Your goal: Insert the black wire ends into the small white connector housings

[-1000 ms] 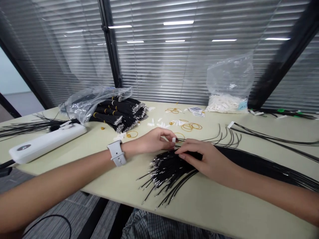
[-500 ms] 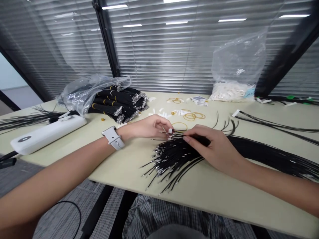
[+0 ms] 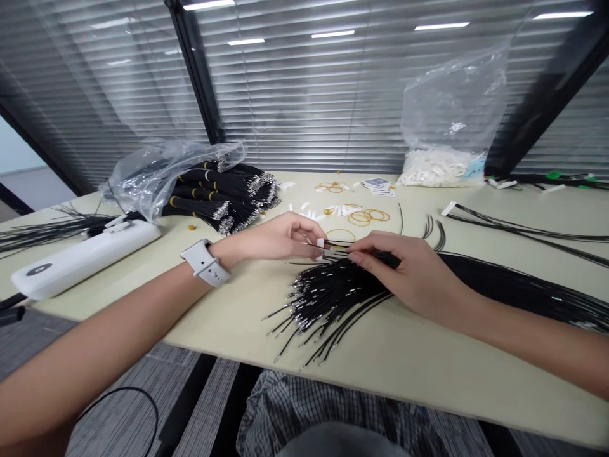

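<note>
My left hand, with a white watch at its wrist, pinches a small white connector between thumb and fingers. To its right, my right hand is closed, thumb against forefinger, on a thin black wire whose metal end points at the connector. Whether that end is inside the connector is too small to tell. Under and in front of my right hand lies a large bundle of black wires, loose metal-tipped ends fanned out toward the left. The bundle runs off to the right.
Banded black wire bundles spill from a clear bag at the back left. Nearer lies a white power strip. Yellow rubber bands and white pieces sit behind my hands. A bag of white connectors stands at the back right, near a connector with wires.
The view has shifted slightly. My hands stay close together, the left one still on the connector and the right one on the wire, with only small finger movements.
</note>
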{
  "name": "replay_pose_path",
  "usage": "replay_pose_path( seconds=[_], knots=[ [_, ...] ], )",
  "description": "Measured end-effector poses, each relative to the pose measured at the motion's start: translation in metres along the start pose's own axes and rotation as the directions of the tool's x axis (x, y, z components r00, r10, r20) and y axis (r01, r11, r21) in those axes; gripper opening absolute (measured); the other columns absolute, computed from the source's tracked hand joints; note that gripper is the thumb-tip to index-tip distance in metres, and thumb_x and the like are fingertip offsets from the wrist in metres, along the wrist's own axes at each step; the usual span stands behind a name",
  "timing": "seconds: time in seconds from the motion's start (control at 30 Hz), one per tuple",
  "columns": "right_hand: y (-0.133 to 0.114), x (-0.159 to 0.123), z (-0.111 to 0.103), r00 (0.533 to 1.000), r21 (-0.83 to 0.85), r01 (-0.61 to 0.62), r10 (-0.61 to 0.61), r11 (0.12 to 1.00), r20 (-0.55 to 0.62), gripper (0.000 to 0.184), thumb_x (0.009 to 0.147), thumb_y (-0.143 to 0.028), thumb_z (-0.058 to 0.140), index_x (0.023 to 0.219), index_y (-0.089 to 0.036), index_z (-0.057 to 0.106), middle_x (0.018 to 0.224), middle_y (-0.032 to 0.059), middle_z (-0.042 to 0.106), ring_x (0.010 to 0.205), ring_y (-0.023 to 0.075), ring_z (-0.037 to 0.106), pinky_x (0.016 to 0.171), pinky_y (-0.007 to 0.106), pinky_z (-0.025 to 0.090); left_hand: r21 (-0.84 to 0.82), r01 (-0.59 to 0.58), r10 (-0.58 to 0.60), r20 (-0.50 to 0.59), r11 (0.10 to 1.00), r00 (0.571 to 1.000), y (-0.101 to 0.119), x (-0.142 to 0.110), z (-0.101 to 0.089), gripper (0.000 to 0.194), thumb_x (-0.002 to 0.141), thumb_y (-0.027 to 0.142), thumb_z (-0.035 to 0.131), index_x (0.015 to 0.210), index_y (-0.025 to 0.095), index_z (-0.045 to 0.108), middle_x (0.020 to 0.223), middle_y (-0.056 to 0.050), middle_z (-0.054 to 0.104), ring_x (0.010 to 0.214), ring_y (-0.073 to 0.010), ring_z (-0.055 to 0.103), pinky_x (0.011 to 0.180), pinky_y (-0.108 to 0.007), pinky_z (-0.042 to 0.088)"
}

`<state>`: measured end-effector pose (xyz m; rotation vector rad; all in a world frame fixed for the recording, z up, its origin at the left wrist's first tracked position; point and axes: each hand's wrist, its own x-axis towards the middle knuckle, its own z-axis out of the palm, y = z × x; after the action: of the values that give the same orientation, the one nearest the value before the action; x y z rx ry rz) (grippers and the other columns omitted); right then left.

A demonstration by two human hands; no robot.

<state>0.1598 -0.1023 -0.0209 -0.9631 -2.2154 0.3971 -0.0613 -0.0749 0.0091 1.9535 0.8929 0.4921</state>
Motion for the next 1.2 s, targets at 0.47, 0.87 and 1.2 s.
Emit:
replay_pose_path(
  seconds=[0.47, 0.87, 1.2],
  knots=[
    [0.021, 0.006, 0.001, 1.0, -0.192, 0.026, -0.029, 0.981, -0.012, 0.013, 0.082, -0.023, 0.046, 0.074, -0.018, 0.055, 0.067, -0.0006, 0.059, 0.058, 0.0101, 0.05, 0.055, 0.024, 0.037, -0.013, 0.057, -0.058, -0.05, 0.998, 0.997, -0.003, 0.0, -0.011, 0.013, 0.076, 0.012, 0.057, 0.088, 0.006, 0.059, 0.082, -0.006, 0.062, 0.077, -0.0096, 0.057, 0.078, -0.025, 0.042],
    [0.021, 0.005, 0.001, 0.999, -0.201, 0.042, -0.044, 0.979, -0.007, 0.011, 0.08, -0.02, 0.048, 0.072, -0.017, 0.056, 0.068, -0.0009, 0.059, 0.06, 0.0097, 0.05, 0.057, 0.023, 0.038, -0.023, 0.033, -0.033, -0.007, 0.999, 0.999, -0.004, 0.0, -0.011, 0.013, 0.079, 0.012, 0.053, 0.09, 0.005, 0.057, 0.083, -0.005, 0.06, 0.078, -0.0085, 0.054, 0.078, -0.022, 0.041],
    [0.02, 0.003, 0.001, 0.989, -0.186, 0.123, -0.135, 0.975, -0.053, 0.011, 0.08, -0.018, 0.048, 0.072, -0.016, 0.056, 0.068, -0.0002, 0.059, 0.06, 0.0097, 0.051, 0.055, 0.022, 0.038, -0.054, 0.049, -0.051, -0.028, 0.997, 0.998, -0.006, 0.002, -0.014, 0.008, 0.075, 0.01, 0.058, 0.082, 0.008, 0.062, 0.078, -0.005, 0.062, 0.074, -0.0086, 0.057, 0.075, -0.021, 0.044]
  ],
)
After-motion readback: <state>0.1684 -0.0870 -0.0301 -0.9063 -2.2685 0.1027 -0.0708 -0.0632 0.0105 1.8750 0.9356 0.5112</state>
